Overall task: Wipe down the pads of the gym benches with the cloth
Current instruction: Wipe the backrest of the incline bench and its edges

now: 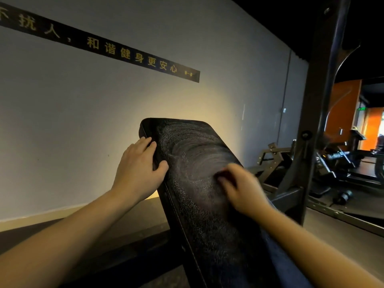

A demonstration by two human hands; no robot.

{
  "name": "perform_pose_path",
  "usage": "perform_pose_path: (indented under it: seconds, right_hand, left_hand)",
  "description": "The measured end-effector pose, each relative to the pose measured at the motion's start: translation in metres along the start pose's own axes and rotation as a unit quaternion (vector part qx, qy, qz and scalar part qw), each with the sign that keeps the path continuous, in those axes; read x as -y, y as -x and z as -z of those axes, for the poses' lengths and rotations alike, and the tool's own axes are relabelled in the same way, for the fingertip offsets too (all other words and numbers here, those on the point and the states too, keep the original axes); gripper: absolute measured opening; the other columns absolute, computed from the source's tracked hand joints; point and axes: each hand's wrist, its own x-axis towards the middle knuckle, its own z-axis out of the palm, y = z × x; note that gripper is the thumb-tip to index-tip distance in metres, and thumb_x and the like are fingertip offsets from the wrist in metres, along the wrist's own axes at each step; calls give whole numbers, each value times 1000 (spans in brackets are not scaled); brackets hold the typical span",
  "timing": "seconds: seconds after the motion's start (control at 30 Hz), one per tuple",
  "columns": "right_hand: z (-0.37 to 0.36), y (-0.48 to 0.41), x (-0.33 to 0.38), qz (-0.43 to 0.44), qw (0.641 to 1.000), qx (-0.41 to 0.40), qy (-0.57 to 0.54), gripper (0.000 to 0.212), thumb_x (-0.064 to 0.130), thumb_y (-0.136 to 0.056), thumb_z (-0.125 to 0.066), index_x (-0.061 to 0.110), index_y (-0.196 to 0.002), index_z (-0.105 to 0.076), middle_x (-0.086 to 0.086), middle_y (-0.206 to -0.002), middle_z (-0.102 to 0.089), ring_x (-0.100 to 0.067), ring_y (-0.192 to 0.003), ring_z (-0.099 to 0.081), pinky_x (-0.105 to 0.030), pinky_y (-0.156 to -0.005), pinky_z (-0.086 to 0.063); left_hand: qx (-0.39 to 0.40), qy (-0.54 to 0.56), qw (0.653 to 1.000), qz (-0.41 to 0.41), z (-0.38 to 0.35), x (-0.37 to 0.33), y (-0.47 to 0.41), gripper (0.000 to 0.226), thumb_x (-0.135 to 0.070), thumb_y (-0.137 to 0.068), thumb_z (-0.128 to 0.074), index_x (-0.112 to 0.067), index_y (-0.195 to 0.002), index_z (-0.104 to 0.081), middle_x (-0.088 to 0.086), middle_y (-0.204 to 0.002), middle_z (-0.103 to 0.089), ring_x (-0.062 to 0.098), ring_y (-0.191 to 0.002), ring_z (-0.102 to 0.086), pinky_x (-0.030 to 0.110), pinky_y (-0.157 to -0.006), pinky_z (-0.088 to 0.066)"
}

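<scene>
One blurred right hand (241, 189) on pad (193, 142); cloth (222, 175) mostly hidden.

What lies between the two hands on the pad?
Head view: only bare pad with swirled wipe marks between the left hand and the right hand holding the cloth.

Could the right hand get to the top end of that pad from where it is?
Probably yes. The right hand lies on the pad, bare surface runs up to its top, and the left hand grips only the side edge.
</scene>
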Motion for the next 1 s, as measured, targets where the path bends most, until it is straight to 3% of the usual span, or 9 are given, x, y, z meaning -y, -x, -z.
perform_pose_path:
  seconds: [0.07,0.13,0.2,0.37,0.57,0.7,0.83,0.93,1.0]
  right_hand:
    - [15,-24,-34,-169,984,-20,58,9,24,-101,-54,16,-99,-53,-10,-104,-66,-34,-98,-64,-36,-74,-43]
    - [8,-44,-20,-219,973,-18,75,14,23,-104,-51,10,-107,-53,-15,-115,-64,-38,-106,-62,-39,-81,-46]
    - [-14,-48,27,-150,988,-15,33,12,23,-103,-53,13,-109,-54,-10,-117,-63,-31,-104,-61,-41,-87,-50]
    - [-9,59,70,100,992,49,-54,10,37,-96,-51,29,-102,-51,14,-98,-56,-12,-82,-58,-29,-67,-48]
    - [33,28,-23,-240,961,-5,139,15,28,-104,-50,13,-107,-54,-11,-112,-67,-34,-93,-63,-37,-73,-43]
    - [-15,7,71,-85,996,-14,7,9,28,-102,-53,19,-105,-53,0,-105,-62,-21,-90,-62,-36,-73,-47]
    - [1,86,83,90,994,37,-39,10,36,-96,-53,31,-104,-51,10,-99,-61,-14,-83,-61,-33,-67,-52]
    - [40,105,11,-97,992,-3,83,10,32,-98,-55,23,-100,-52,-3,-97,-69,-31,-87,-67,-38,-69,-50]
    - [58,83,-28,-270,950,5,158,18,29,-103,-51,12,-110,-55,-16,-110,-69,-41,-99,-65,-43,-78,-50]
  left_hand:
    - [7,-17,1000,-15,0,-6,12,79,-57,-90,-34,-11,-154,-43,6,-165,-33,23,-153,-24,42,-126,-14]
    - [26,-55,998,-35,-3,-9,24,82,-61,-91,-28,-12,-156,-41,4,-166,-31,20,-154,-22,42,-128,-8]
    - [29,-96,994,-50,-3,-12,27,86,-63,-90,-22,-11,-155,-41,5,-165,-33,18,-155,-22,43,-128,-2]
    - [31,-150,987,-53,0,-11,25,85,-65,-91,-18,-14,-154,-43,3,-164,-36,18,-156,-19,49,-128,1]
    - [72,-153,984,-48,6,-19,25,83,-59,-93,-20,-11,-159,-34,5,-168,-26,18,-157,-13,47,-128,2]
    - [76,-111,991,-23,16,-31,37,71,-55,-105,-29,-12,-161,-26,5,-170,-18,19,-158,-9,47,-128,-2]
    - [19,-4,997,-77,22,-36,77,65,-49,-98,-37,-13,-152,-48,4,-162,-39,22,-151,-31,46,-127,-14]
    - [59,-28,986,-152,23,-40,101,74,-64,-92,-34,-16,-142,-59,1,-155,-49,18,-146,-38,47,-127,-12]
    - [86,-62,980,-169,23,-44,108,80,-69,-89,-31,-16,-140,-62,0,-152,-52,18,-145,-41,50,-127,-11]
